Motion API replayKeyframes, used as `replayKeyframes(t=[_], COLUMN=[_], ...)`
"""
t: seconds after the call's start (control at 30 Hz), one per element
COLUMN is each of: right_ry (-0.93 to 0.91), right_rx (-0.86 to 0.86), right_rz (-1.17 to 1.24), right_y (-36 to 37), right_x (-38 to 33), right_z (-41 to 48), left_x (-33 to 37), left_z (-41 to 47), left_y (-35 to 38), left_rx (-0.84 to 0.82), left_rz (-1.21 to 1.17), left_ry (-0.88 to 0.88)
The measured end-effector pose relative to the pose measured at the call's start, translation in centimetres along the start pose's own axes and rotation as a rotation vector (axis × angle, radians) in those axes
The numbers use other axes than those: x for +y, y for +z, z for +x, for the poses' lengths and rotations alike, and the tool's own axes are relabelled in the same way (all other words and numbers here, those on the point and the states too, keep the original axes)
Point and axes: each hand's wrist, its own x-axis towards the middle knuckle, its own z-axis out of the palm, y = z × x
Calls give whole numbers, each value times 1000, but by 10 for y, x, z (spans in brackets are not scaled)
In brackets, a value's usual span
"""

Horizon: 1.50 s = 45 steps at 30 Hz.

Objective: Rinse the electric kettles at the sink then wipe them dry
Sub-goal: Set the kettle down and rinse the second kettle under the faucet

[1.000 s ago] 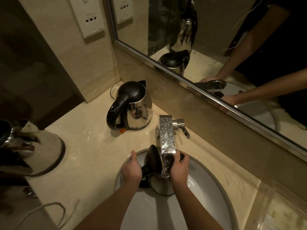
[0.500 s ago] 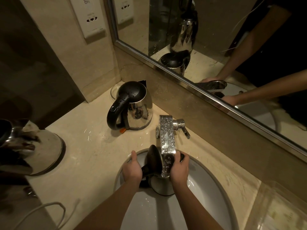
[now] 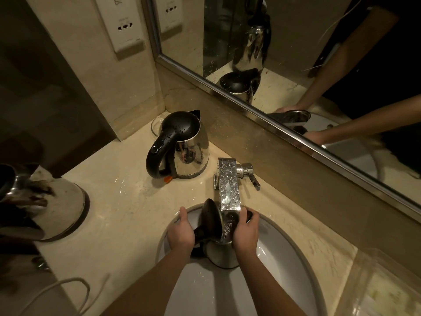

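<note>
Left hand (image 3: 181, 233) grips kettle (image 3: 222, 255) handle, probably; right hand (image 3: 246, 233) wraps its body

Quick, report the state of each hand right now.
Left hand: grips the handle of the kettle.
Right hand: holds the kettle's body under the faucet.
</note>
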Motion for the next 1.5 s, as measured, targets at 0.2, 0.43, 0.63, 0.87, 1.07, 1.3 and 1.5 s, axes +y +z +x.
replayKeyframes(t=[0.2,0.43,0.63,0.87,1.07,1.3,1.5], right_ry=[2,4,5,3,10,-4,-6], right_rx=[-1,-5,-6,-4,-5,-42,-51], right_rz=[8,1,-4,6,-6,13,80], right_y=[-1,0,-1,-1,-2,-6,-14], right_x=[0,0,-1,-1,-2,-7,-19], right_z=[0,0,0,-1,-1,-4,-7], left_x=[5,0,2,-2,-5,-7,-9], left_z=[-6,0,-3,2,4,7,11], left_y=[-1,0,0,1,3,3,3], left_rx=[-24,-12,-24,-20,-27,-29,-28], left_rz=[-20,5,-7,-40,-59,-117,-112], left_ry=[0,-13,-9,-21,-3,-53,-45])
